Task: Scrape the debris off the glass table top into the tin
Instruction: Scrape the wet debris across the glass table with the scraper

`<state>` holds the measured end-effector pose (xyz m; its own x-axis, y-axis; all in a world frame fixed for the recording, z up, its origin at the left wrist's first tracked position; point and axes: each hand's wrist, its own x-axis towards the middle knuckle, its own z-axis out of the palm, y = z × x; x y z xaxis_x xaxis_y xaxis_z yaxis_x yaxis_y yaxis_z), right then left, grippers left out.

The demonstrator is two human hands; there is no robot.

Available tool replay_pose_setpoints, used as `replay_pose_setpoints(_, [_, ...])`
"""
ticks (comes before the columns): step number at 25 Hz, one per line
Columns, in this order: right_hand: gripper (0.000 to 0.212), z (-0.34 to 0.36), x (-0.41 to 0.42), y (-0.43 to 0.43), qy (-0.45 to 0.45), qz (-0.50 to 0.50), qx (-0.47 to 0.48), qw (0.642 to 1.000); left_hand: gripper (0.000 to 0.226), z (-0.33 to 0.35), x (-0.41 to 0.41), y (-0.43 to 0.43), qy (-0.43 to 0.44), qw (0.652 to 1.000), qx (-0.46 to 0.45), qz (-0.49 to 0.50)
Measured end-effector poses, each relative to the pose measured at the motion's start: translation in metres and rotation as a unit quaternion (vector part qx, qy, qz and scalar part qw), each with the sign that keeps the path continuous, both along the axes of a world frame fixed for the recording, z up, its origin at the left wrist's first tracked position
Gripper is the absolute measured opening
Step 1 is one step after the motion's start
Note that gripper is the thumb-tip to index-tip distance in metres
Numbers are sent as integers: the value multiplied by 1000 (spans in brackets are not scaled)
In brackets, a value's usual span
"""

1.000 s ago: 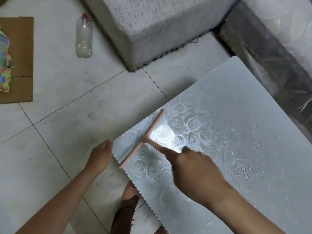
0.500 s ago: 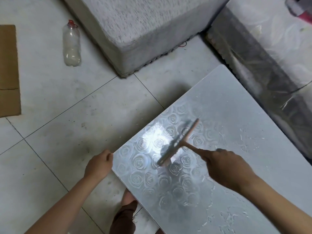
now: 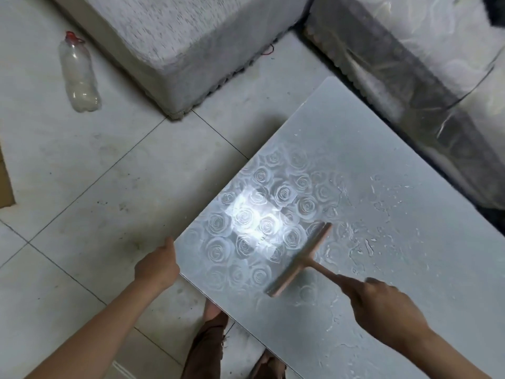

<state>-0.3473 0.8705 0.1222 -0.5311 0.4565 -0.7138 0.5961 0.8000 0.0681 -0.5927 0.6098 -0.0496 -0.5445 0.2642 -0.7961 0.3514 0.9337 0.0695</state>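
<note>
Head view: scraper (image 3: 300,260) blade runs diagonally, handle pointing lower-right

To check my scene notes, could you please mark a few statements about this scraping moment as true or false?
1. The right hand holds the scraper. True.
2. The left hand lies flat in the middle of the glass. False: it grips the glass at its near corner.
3. The bottle stands on the glass. False: it lies on the floor.
4. Some debris lies on the glass to the right of the scraper. True.
</note>
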Motion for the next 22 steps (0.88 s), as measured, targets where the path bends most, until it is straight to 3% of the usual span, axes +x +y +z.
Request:
replay_pose_setpoints(4, [68, -5, -45, -37, 54, 67, -33, 996, 34, 3, 6, 4, 14, 999, -27, -31])
replay_pose_setpoints(8, [61, -30, -92, -101, 61, 116, -109, 985, 50, 5, 16, -3, 17, 996, -47, -79])
replay_pose_setpoints(10, [63, -37, -69, -91, 62, 89, -97, 989, 63, 7, 15, -5, 10, 995, -54, -84])
replay_pose_setpoints(14, [69, -15, 12, -39, 6, 39, -38, 998, 59, 13, 16, -3, 13, 999, -28, -37])
replay_pose_setpoints(17, [67, 9, 39, -17, -15, -2, 17, 1000, 64, 17, 30, 4, 29, 997, -1, -65])
replay_pose_setpoints(22, [71, -12, -11, -44, 123, 19, -34, 992, 71, 18, 66, 32, 82, 982, 37, -164])
